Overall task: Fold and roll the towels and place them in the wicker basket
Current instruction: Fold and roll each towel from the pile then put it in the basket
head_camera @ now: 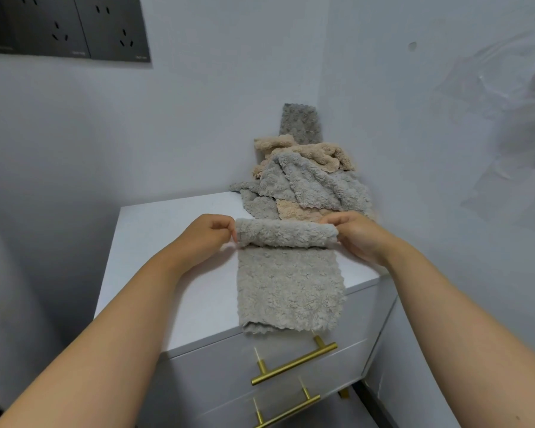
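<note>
A grey fleecy towel lies lengthwise on the white cabinet top, folded into a narrow strip that runs from far to near. Its near end droops just over the front edge of the cabinet, above the upper drawer. The far end of the strip is turned over into a rolled part, a short thick tube lying across from left to right. The left hand pinches the left end of this roll, its fingers curled in against the pile. The right hand grips the right end in the same way, fingertips closed over the top of the cloth. Both bare forearms reach in from the near edge. Just beyond the roll, in the far right corner of the top where the 2 walls meet, sits a loose pile of towels, grey and beige ones tangled together. Whether the pile touches the roll's far side cannot be told, but it is very close. Behind the pile a darker grey towel stands upright against the corner. On the cabinet front 2 brass bar handles are mounted, upper and lower, the upper just below the towel's hanging end. High on the left wall is a dark panel of sockets. The far right of the right wall shows a blurred grey smear.
</note>
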Available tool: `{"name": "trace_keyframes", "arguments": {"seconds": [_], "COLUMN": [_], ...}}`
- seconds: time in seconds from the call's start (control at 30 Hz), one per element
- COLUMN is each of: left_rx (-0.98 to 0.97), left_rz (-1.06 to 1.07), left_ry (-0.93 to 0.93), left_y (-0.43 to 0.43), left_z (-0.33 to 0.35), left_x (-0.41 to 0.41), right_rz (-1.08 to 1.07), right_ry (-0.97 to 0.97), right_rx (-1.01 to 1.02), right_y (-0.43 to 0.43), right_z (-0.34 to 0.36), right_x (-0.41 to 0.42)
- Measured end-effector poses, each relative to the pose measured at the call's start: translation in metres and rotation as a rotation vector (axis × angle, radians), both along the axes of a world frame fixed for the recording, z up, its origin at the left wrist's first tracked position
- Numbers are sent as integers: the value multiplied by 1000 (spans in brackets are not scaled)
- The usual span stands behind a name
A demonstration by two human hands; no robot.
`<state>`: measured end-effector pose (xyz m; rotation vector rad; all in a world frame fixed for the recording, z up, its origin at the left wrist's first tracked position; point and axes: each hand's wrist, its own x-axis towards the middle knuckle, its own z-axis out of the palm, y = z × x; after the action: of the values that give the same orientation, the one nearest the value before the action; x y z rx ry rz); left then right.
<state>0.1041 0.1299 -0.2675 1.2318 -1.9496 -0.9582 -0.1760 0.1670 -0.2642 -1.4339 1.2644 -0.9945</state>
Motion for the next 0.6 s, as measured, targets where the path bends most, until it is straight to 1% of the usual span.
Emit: {"name": "trace_keyframes", "arguments": {"seconds": [0.07,0.1,0.23,0.33,0.37,0.5,0.6], "left_rx": [10,4,-80,-95,-89,-33,8], "left_rz": [17,41,138,56,18,-81,-116], "left_ry": [26,41,127,156,117,-135,-211], "left_y": [1,1,0,6,9,14,12], "left_z": [1,3,10,20,23,23,17], "left_x": [-3,-4,-13,-17,-17,-18,-19], "right_rz": [13,22,20,37,37,69,144], "right_ry": [-59,-46,106,206,224,300,413], "right_rx": [28,29,-7,-32,-35,-13,26], "right_y": [2,3,2,4,6,6,9], "right_z": [3,3,0,1,2,6,11], "right_x": [2,3,-2,-2,0,4,4]}}
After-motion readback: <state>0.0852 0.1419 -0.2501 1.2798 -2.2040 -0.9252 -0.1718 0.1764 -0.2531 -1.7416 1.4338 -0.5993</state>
